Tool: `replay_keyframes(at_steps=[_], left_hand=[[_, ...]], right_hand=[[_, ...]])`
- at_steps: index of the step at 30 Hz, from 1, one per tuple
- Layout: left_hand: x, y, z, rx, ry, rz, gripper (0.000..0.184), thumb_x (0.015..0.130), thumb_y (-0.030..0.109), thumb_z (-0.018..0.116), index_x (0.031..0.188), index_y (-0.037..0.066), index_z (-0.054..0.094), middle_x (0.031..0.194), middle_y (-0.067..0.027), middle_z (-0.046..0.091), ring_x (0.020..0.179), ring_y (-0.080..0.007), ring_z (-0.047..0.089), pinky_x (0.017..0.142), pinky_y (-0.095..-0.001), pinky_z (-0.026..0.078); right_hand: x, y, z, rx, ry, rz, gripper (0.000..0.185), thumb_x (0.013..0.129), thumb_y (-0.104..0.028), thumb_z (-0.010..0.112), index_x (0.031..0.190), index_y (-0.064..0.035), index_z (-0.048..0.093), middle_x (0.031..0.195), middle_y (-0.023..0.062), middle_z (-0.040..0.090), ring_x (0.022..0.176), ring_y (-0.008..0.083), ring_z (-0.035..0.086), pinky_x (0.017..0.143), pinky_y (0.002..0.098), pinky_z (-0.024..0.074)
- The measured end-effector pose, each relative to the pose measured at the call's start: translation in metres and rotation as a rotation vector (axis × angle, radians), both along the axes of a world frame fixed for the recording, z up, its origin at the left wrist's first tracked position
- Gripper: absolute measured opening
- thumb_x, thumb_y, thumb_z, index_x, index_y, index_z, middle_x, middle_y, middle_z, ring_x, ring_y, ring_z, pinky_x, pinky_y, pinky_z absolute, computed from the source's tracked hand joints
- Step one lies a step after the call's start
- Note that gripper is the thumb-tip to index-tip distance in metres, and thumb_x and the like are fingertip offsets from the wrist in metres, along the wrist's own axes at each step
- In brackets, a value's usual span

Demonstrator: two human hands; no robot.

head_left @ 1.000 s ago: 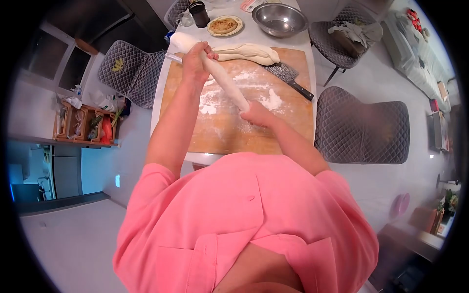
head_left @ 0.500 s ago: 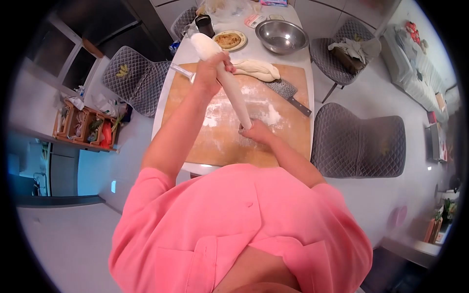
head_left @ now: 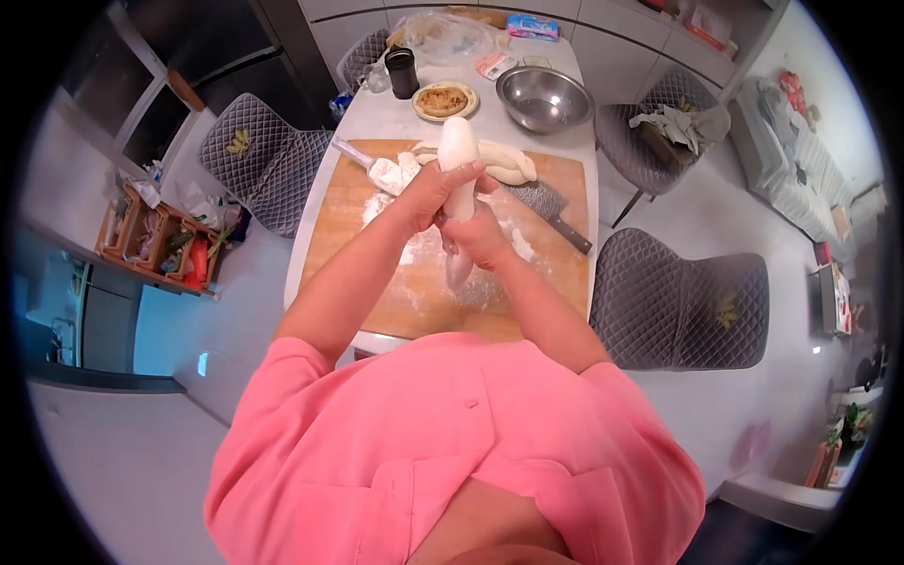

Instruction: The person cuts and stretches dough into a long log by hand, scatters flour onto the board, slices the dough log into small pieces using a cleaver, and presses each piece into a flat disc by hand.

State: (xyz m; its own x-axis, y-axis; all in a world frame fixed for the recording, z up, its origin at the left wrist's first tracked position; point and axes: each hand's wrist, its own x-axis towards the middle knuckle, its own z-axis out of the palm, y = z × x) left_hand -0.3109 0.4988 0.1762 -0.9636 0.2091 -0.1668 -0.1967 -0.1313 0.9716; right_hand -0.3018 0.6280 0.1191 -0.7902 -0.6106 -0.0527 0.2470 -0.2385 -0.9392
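A thick piece of white dough (head_left: 458, 143) is held up above the floured wooden board (head_left: 546, 282). My left hand (head_left: 435, 193) is closed around its upper part. Just below, my right hand (head_left: 478, 235) grips the same dough, and the two hands are close together. A lower end of the dough hangs under my hands, partly hidden by them. Behind them a second length of dough (head_left: 510, 164) lies on the board. To its right rests a cleaver (head_left: 546, 205) with a dark handle. On the left is a scoop (head_left: 384, 173) with flour.
Farther back on the table stand a plate (head_left: 468, 110) with a flatbread, a steel bowl (head_left: 544, 98) and a black cup (head_left: 402, 73). Plastic bags (head_left: 447, 38) lie at the far end. Grey quilted chairs (head_left: 683, 299) flank the table.
My hands have come together, the left moving right and down, the right moving up. The stretched dough is now gathered and shorter between them. The camera view has shifted slightly.
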Motion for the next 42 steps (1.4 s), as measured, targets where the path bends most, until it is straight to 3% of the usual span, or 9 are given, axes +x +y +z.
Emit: replay_keyframes(at_steps=[2, 5, 8, 12, 14, 18, 19, 28, 42], left_hand=[[0.001, 0.000, -0.003, -0.006, -0.030, -0.035, 0.042, 0.093, 0.030, 0.059, 0.121, 0.000, 0.050, 0.106, -0.0144, 0.065, 0.090, -0.0209, 0.065, 0.075, -0.0349, 0.055], [0.000, -0.001, -0.017, 0.013, 0.071, 0.017, 0.049, 0.088, 0.045, 0.066, 0.110, 0.002, 0.063, 0.096, -0.0084, 0.068, 0.079, -0.0143, 0.062, 0.059, -0.0290, 0.052], [0.001, -0.009, -0.025, -0.120, 0.089, -0.164, 0.055, 0.089, 0.050, 0.062, 0.120, 0.005, 0.058, 0.096, -0.0053, 0.064, 0.078, -0.0112, 0.059, 0.055, -0.0255, 0.047], [0.007, -0.013, -0.047, 0.160, 0.090, -0.145, 0.084, 0.084, 0.066, 0.059, 0.140, 0.008, 0.034, 0.108, -0.0055, 0.058, 0.080, -0.0100, 0.058, 0.057, -0.0235, 0.046], [0.020, 0.000, -0.073, -0.070, 0.376, 0.045, 0.091, 0.079, 0.070, 0.063, 0.138, 0.007, 0.035, 0.107, -0.0050, 0.057, 0.084, -0.0108, 0.059, 0.061, -0.0237, 0.048], [0.039, 0.020, -0.059, 0.040, 0.268, 0.133, 0.087, 0.067, 0.062, 0.079, 0.125, 0.007, 0.044, 0.087, -0.0036, 0.060, 0.065, -0.0148, 0.058, 0.058, -0.0268, 0.049], [0.038, 0.019, -0.062, 0.058, 0.271, 0.151, 0.076, 0.066, 0.049, 0.086, 0.117, 0.005, 0.050, 0.085, -0.0036, 0.060, 0.062, -0.0139, 0.057, 0.056, -0.0276, 0.048], [0.060, 0.021, -0.043, -0.157, 0.022, 0.075, 0.022, 0.077, 0.016, 0.079, 0.079, 0.005, 0.059, 0.061, -0.0013, 0.054, 0.051, -0.0107, 0.049, 0.049, -0.0281, 0.037], [0.066, 0.018, -0.021, -0.070, 0.082, 0.197, 0.020, 0.080, 0.011, 0.072, 0.092, 0.003, 0.058, 0.078, -0.0044, 0.061, 0.070, -0.0122, 0.059, 0.062, -0.0297, 0.049]], right_hand=[[0.000, 0.001, -0.001, 0.046, -0.004, -0.015, 0.016, 0.077, -0.011, 0.070, 0.084, -0.0037, 0.058, 0.071, 0.0045, 0.056, 0.055, 0.0134, 0.052, 0.051, 0.0290, 0.0415], [-0.005, 0.004, -0.005, -0.017, -0.015, 0.090, 0.019, 0.076, -0.009, 0.069, 0.092, -0.0030, 0.059, 0.076, 0.0063, 0.059, 0.060, 0.0152, 0.056, 0.055, 0.0293, 0.0454], [-0.005, 0.009, 0.014, -0.252, -0.022, -0.010, 0.033, 0.078, -0.013, 0.069, 0.107, -0.0023, 0.058, 0.087, 0.0065, 0.062, 0.070, 0.0162, 0.060, 0.059, 0.0300, 0.0505], [-0.019, 0.011, 0.004, -0.304, -0.051, -0.022, 0.039, 0.077, -0.007, 0.071, 0.112, -0.0013, 0.057, 0.093, 0.0070, 0.063, 0.076, 0.0165, 0.062, 0.063, 0.0304, 0.0528], [-0.027, 0.007, -0.008, -0.271, -0.045, -0.150, 0.038, 0.078, -0.007, 0.072, 0.112, -0.0011, 0.057, 0.091, 0.0066, 0.063, 0.075, 0.0154, 0.062, 0.063, 0.0286, 0.0525], [-0.020, 0.002, 0.027, -0.300, -0.063, -0.145, 0.032, 0.079, -0.005, 0.069, 0.109, -0.0010, 0.058, 0.085, 0.0059, 0.062, 0.069, 0.0132, 0.060, 0.059, 0.0258, 0.0499], [-0.015, 0.000, 0.045, -0.360, -0.076, -0.184, 0.032, 0.079, -0.002, 0.067, 0.109, -0.0002, 0.055, 0.081, 0.0057, 0.059, 0.065, 0.0135, 0.057, 0.057, 0.0267, 0.0491], [-0.016, -0.006, 0.069, -0.262, 0.051, -0.208, 0.033, 0.081, -0.002, 0.066, 0.110, -0.0006, 0.051, 0.070, 0.0036, 0.053, 0.053, 0.0108, 0.049, 0.050, 0.0287, 0.0442], [-0.013, -0.012, 0.104, -0.162, 0.279, -0.215, 0.027, 0.082, -0.005, 0.069, 0.105, -0.0037, 0.055, 0.072, 0.0010, 0.054, 0.055, 0.0074, 0.049, 0.049, 0.0251, 0.0412]])
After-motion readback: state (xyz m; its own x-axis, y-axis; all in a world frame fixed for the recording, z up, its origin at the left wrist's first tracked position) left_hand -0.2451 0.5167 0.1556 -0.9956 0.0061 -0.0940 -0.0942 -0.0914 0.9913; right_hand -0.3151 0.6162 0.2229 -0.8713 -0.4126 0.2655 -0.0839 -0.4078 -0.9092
